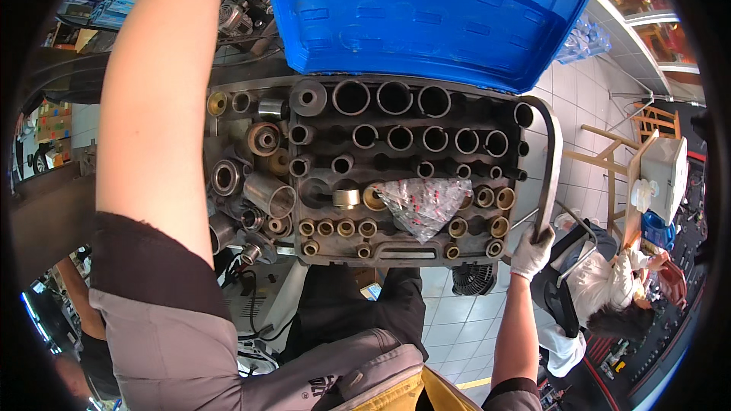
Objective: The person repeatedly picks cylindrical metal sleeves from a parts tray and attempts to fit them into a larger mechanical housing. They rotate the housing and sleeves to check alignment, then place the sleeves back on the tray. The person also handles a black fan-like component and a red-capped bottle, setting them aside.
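My right hand (531, 253), in a white glove, is closed around the lower end of a grey bent metal bar (551, 160). The bar rises along the right edge of a dark tool tray (403, 253) and curves inward at its top. Several steel and brass-coloured sleeves (395, 97) stand in the tray's round slots. A crumpled clear plastic bag (424, 205) with red marks lies over the lower rows. My left forearm (156, 106) crosses the left side and leaves at the top edge, so the left hand is out of sight.
A blue plastic bin or lid (426, 15) stands behind the tray. Loose metal rings and cylinders (268, 194) crowd its left side. Beyond the right hand sit a person in white (601, 281), a wooden chair (601, 154) and a white box (664, 176). A black fan-like grille (474, 279) is below.
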`<act>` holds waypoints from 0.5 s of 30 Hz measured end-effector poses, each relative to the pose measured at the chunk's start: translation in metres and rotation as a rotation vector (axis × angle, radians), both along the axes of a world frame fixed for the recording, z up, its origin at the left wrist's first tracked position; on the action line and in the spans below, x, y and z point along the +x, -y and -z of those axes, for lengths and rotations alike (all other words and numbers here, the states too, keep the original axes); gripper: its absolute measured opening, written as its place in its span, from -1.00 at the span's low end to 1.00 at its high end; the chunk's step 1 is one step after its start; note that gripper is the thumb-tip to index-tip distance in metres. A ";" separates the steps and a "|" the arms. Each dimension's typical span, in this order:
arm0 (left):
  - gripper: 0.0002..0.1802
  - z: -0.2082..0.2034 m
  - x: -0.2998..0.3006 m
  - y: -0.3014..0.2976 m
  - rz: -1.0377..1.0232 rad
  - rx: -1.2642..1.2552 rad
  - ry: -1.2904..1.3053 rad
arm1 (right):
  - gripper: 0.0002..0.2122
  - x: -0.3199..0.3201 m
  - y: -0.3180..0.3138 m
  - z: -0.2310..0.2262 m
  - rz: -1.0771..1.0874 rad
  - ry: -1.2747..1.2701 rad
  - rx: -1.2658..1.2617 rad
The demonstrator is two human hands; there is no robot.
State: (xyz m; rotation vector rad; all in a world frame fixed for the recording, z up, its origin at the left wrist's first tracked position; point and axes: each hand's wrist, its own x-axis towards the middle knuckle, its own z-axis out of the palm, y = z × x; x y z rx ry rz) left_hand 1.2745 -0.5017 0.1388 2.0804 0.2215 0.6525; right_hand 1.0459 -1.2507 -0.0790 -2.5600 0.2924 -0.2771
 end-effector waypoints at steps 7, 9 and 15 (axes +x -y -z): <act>-0.04 0.134 0.016 -0.014 -0.144 -0.622 -0.067 | -0.70 0.002 -0.004 0.002 0.041 0.016 -0.076; -0.04 0.167 0.010 -0.005 -0.267 -0.435 -0.146 | -0.70 0.001 -0.006 0.001 0.104 -0.042 -0.048; -0.23 0.271 -0.040 -0.002 -0.154 -0.444 -0.242 | -0.73 0.002 -0.004 0.003 0.074 0.013 -0.117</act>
